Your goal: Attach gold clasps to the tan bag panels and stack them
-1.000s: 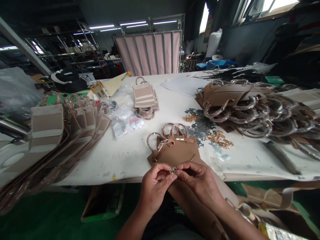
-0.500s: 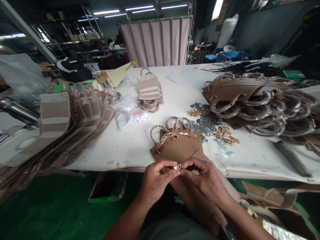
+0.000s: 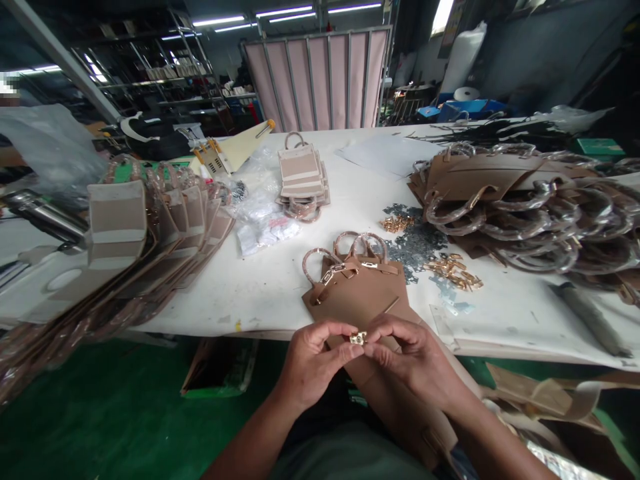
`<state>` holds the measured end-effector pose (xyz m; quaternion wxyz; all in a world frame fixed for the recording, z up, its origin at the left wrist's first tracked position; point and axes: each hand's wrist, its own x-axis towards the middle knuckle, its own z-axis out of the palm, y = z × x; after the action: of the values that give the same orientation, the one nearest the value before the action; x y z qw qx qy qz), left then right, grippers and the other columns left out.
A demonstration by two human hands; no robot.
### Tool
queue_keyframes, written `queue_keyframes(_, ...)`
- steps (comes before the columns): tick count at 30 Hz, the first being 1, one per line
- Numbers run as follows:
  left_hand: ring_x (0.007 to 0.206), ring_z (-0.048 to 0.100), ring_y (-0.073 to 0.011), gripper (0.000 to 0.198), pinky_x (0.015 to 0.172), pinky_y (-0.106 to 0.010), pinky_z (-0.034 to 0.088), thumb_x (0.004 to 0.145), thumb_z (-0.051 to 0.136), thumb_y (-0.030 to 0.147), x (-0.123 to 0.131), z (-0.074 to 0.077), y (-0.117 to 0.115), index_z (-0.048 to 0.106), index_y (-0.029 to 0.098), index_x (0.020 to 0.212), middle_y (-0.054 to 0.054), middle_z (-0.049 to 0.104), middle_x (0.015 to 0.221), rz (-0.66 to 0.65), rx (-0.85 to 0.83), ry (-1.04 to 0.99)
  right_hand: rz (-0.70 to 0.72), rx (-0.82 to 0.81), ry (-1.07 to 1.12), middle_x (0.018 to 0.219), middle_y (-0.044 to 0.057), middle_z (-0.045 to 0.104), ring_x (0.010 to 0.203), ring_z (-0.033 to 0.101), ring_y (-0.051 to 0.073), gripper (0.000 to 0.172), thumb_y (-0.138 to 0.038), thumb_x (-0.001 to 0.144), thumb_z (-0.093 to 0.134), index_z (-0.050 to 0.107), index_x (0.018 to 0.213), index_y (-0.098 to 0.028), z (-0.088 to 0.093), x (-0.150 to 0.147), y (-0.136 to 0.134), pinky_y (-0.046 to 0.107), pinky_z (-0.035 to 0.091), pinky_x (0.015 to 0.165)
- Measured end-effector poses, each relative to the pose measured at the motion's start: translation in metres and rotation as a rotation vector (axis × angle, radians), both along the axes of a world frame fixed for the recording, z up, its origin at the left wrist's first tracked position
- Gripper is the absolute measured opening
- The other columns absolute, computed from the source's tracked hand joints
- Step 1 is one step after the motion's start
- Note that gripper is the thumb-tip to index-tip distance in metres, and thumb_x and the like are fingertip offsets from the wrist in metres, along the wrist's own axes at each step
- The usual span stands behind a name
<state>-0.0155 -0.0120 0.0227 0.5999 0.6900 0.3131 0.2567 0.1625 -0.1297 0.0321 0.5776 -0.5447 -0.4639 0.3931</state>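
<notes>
Between the fingertips of both hands sits a small gold metal clasp [image 3: 358,338]. My left hand [image 3: 316,360] pinches it from the left, thumb below and index finger above. From the other side, the thumb and index finger of my right hand [image 3: 406,353] close on its right end. Just beneath and beyond the hands lies a brown handbag piece [image 3: 360,293] with wrapped handles and gold fittings, hanging over the table edge toward my lap. A thin stick-like piece [image 3: 391,305] shows above my right hand; whether I hold it, I cannot tell.
Gold fittings [image 3: 454,272] and grey metal plates [image 3: 417,245] lie on the white table [image 3: 270,293], right of the bag piece. Brown bag pieces pile up at right [image 3: 500,177] and left [image 3: 117,213]. A small bag stack [image 3: 301,172] stands behind plastic bags [image 3: 270,233].
The gold clasp has turned slightly in my fingers, so more of its flat face shows. Both hands keep their pinch. The whole view has shifted a little.
</notes>
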Motion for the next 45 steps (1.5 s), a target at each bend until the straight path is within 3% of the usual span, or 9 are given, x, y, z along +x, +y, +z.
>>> queue_keyframes(5, 0.086, 0.072, -0.0177, 0.014, 0.08, -0.025, 0.056, 0.085, 0.085, 0.031, 0.004, 0.013, -0.002, 0.081, 0.023, 0.095, -0.003, 0.078, 0.092, -0.027, 0.145, -0.112, -0.006, -0.048, 0.093, 0.09, 0.005, 0.076, 0.085, 0.071, 0.022, 0.025, -0.046, 0.096, 0.076, 0.079, 0.105, -0.022, 0.0, 0.009, -0.001, 0.033, 0.057, 0.081)
queue_keyframes(12, 0.081, 0.072, -0.0157, 0.013, 0.076, -0.025, 0.055, 0.084, 0.086, 0.021, 0.004, 0.022, -0.003, 0.079, 0.024, 0.095, -0.001, 0.078, 0.09, -0.051, 0.331, -0.091, 0.074, 0.074, -0.269, 0.1, 0.006, 0.077, 0.09, 0.072, 0.023, 0.017, -0.035, 0.105, 0.066, 0.081, 0.106, -0.027, 0.008, 0.016, 0.0, 0.032, 0.055, 0.081)
queue_keyframes(17, 0.084, 0.074, -0.0199, 0.008, 0.079, -0.031, 0.059, 0.088, 0.081, 0.021, 0.005, 0.029, -0.007, 0.079, 0.025, 0.094, -0.003, 0.079, 0.089, -0.028, 0.428, -0.085, -0.011, 0.15, -0.426, 0.094, 0.006, 0.074, 0.086, 0.069, 0.022, 0.015, -0.026, 0.108, 0.058, 0.074, 0.108, -0.025, 0.015, 0.003, -0.003, 0.031, 0.053, 0.078)
queue_keyframes(26, 0.085, 0.075, -0.0223, 0.01, 0.08, -0.034, 0.061, 0.088, 0.082, 0.021, 0.009, 0.037, -0.012, 0.081, 0.028, 0.095, -0.004, 0.081, 0.09, 0.011, 0.459, -0.117, -0.096, 0.012, -0.182, 0.086, 0.003, 0.066, 0.079, 0.061, 0.02, 0.025, -0.042, 0.109, 0.055, 0.067, 0.096, -0.024, 0.011, -0.012, -0.005, 0.027, 0.05, 0.073)
queue_keyframes(30, 0.085, 0.074, -0.0201, 0.01, 0.081, -0.031, 0.06, 0.088, 0.081, 0.021, 0.006, 0.028, -0.009, 0.082, 0.027, 0.096, -0.003, 0.08, 0.091, 0.008, 0.374, -0.11, -0.117, -0.025, -0.036, 0.089, 0.003, 0.068, 0.085, 0.063, 0.02, 0.025, -0.045, 0.106, 0.062, 0.07, 0.097, -0.023, 0.004, -0.013, -0.003, 0.027, 0.051, 0.079)
queue_keyframes(34, 0.094, 0.074, -0.019, 0.012, 0.087, -0.028, 0.059, 0.086, 0.085, 0.024, 0.007, 0.009, -0.006, 0.081, 0.025, 0.096, -0.003, 0.075, 0.1, 0.046, 0.01, -0.21, -0.108, -0.054, 0.181, 0.108, 0.005, 0.073, 0.102, 0.067, 0.024, 0.03, -0.048, 0.097, 0.076, 0.075, 0.116, -0.025, -0.002, -0.012, 0.003, 0.031, 0.054, 0.092)
queue_keyframes(38, 0.093, 0.073, -0.0179, 0.018, 0.085, -0.027, 0.059, 0.081, 0.089, 0.03, 0.013, -0.008, -0.004, 0.081, 0.022, 0.095, -0.003, 0.067, 0.105, 0.072, -0.262, -0.325, -0.049, -0.087, 0.3, 0.107, 0.006, 0.076, 0.102, 0.069, 0.025, 0.035, -0.051, 0.087, 0.085, 0.079, 0.108, -0.023, -0.006, -0.014, 0.016, 0.034, 0.055, 0.094)
queue_keyframes(41, 0.096, 0.07, -0.0188, 0.029, 0.087, -0.029, 0.058, 0.082, 0.087, 0.034, 0.012, -0.019, 0.001, 0.079, 0.022, 0.107, -0.004, 0.067, 0.103, 0.114, -0.251, -0.25, -0.091, -0.122, 0.278, 0.101, 0.006, 0.077, 0.097, 0.07, 0.026, 0.039, -0.057, 0.087, 0.084, 0.079, 0.102, -0.022, -0.011, -0.012, 0.031, 0.034, 0.056, 0.09)
queue_keyframes(45, 0.083, 0.063, -0.0163, 0.042, 0.075, -0.026, 0.055, 0.079, 0.085, 0.035, -0.001, -0.034, 0.01, 0.072, 0.021, 0.117, -0.004, 0.067, 0.099, 0.342, -0.048, -0.012, -0.076, -0.193, 0.008, 0.111, 0.008, 0.077, 0.108, 0.069, 0.031, 0.043, -0.064, 0.093, 0.072, 0.078, 0.096, -0.021, -0.014, 0.001, 0.06, 0.037, 0.052, 0.095)
